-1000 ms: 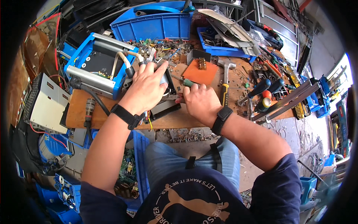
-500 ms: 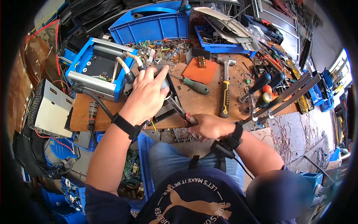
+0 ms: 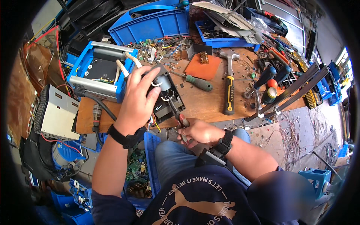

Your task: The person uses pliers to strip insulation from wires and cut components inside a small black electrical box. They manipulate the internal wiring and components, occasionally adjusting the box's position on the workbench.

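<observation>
A dark housing [image 3: 176, 93] with a silver cylinder [image 3: 163, 81] inside lies at the table's front edge, white cables and thin colored wires around it. My left hand [image 3: 141, 96] grips its left side, fingertips bent over the cylinder's end. My right hand [image 3: 197, 132] is closed on the red-and-grey handles of a long dark pliers-like tool [image 3: 174, 109], whose head reaches into the housing below the cylinder. A green-handled screwdriver [image 3: 198, 82] lies to the right of the housing, and a yellow-and-black hammer [image 3: 228, 93] farther right.
A blue-framed case [image 3: 92, 86] with cables stands at left, blue bins [image 3: 150, 26] and loose scrap behind. An orange sheet [image 3: 199, 74], assorted tools and long metal bars [image 3: 294, 97] occupy the right side of the table [image 3: 210, 103]. A white box [image 3: 56, 112] stands far left.
My right hand has come down and toward me with the tool, away from beside the screwdriver, and now angles it upward into the housing. My left fingers have shifted left, exposing more of the cylinder.
</observation>
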A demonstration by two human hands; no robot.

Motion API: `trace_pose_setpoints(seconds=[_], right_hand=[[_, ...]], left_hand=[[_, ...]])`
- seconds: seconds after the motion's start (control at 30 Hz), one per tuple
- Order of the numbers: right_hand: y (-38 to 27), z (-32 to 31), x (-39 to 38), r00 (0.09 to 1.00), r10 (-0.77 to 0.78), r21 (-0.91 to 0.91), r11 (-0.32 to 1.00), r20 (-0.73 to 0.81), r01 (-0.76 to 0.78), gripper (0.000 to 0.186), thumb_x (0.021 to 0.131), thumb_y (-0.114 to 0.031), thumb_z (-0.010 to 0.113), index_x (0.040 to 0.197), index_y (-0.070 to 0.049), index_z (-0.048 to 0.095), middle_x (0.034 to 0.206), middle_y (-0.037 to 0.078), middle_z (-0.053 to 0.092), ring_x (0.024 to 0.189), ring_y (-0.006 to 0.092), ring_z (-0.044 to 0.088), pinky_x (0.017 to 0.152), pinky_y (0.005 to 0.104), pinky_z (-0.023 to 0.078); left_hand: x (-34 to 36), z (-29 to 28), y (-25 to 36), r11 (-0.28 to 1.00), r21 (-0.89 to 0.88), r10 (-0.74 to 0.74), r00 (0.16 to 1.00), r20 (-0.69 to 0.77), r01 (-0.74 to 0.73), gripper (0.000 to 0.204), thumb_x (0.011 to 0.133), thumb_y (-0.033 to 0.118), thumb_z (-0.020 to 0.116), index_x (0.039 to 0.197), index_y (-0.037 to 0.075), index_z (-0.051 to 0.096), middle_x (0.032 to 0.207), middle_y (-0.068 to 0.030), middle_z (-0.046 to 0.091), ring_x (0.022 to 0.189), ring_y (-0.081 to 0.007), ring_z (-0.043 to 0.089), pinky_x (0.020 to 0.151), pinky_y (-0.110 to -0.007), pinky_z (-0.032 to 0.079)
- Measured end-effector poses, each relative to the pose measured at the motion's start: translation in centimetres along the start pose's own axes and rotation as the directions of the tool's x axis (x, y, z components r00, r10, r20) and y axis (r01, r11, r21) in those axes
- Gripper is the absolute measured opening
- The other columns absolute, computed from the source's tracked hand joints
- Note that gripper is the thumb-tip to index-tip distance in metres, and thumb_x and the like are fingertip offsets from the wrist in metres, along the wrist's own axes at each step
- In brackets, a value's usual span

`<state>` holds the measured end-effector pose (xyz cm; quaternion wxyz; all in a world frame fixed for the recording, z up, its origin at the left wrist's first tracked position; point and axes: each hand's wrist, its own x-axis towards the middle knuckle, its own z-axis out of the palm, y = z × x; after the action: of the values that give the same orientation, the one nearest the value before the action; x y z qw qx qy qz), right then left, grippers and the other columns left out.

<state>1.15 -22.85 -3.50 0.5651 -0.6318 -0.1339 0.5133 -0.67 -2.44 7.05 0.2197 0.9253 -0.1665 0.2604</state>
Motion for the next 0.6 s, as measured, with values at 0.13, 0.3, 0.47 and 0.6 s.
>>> trace_pose_setpoints(seconds=[0.13,0.3,0.47,0.6], right_hand=[[-0.4,0.2,-0.3,1.000,0.028,0.072,0.997,-0.012,-0.027,0.027,0.099,-0.027,0.051,0.111,-0.003,0.052,0.093,0.007,0.063,0.078,0.0179,0.065,0.068,0.0365,0.058],[-1.3,1.3,-1.2,0.991,-0.025,0.421,0.907,0.132,-0.034,0.032,0.100,-0.030,0.050,0.111,0.000,0.052,0.092,0.011,0.064,0.079,0.0227,0.068,0.065,0.0387,0.060],[-1.0,2.2,-1.1,0.998,-0.065,0.243,0.968,0.008,0.061,0.033,0.101,-0.031,0.047,0.109,0.001,0.052,0.090,0.010,0.064,0.080,0.0243,0.068,0.067,0.0391,0.061],[-0.4,2.2,-1.4,0.879,-0.364,-0.651,0.754,-0.309,0.084,0.034,0.096,-0.028,0.053,0.108,0.003,0.051,0.090,0.021,0.065,0.081,0.0361,0.067,0.072,0.0435,0.055]], left_hand=[[-0.6,-2.0,-1.0,0.986,0.167,0.036,0.993,-0.108,-0.017,0.030,0.082,0.011,0.068,0.109,0.000,0.061,0.109,-0.0166,0.057,0.104,-0.0360,0.053,0.092,-0.043,0.042],[-0.6,-4.0,-4.3,0.971,0.033,-0.239,0.971,0.018,0.238,0.053,0.081,0.021,0.074,0.126,-0.002,0.054,0.121,-0.0144,0.055,0.116,-0.0268,0.052,0.099,-0.036,0.040],[0.4,-2.6,-4.2,0.939,0.011,-0.343,0.933,0.107,0.344,0.068,0.079,0.031,0.077,0.132,-0.001,0.050,0.124,-0.0204,0.053,0.118,-0.0332,0.052,0.098,-0.039,0.042],[0.7,-1.2,-3.8,0.913,0.096,-0.405,0.907,0.112,0.396,0.068,0.082,0.033,0.074,0.136,0.002,0.046,0.124,-0.0224,0.051,0.120,-0.0368,0.050,0.099,-0.041,0.040]])
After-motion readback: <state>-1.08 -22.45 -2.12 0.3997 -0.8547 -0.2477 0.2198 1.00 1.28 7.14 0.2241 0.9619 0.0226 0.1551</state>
